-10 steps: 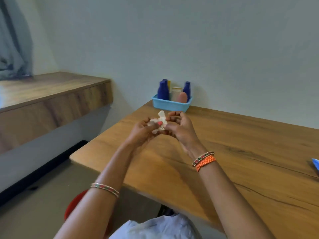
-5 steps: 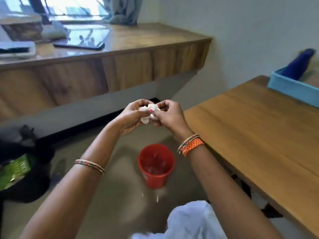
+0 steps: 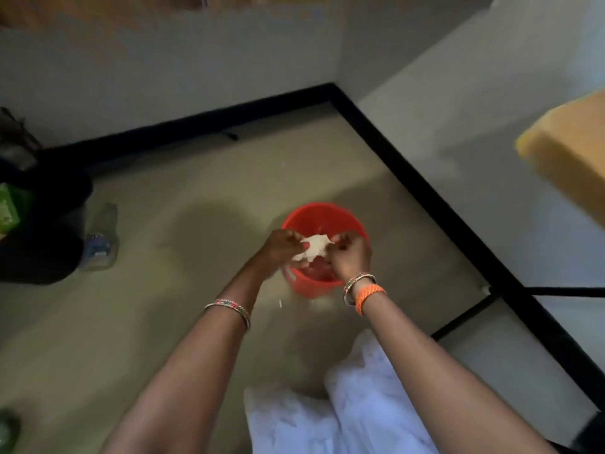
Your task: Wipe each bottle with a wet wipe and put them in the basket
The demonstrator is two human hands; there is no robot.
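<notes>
both the left hand (image 3: 281, 245) and right hand (image 3: 348, 253) pinched the crumpled wet wipe (image 3: 312, 247) over the red bin (image 3: 324, 217); wiping looked finished, so next came releasing it.

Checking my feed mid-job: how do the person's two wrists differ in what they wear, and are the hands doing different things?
The left wrist carries a thin beaded bangle; the right wrist carries thin bangles plus a thick orange band. The left hand sits beside the red bucket's rim; the right hand is over its opening. Both pinch the same crumpled white wipe.
</notes>
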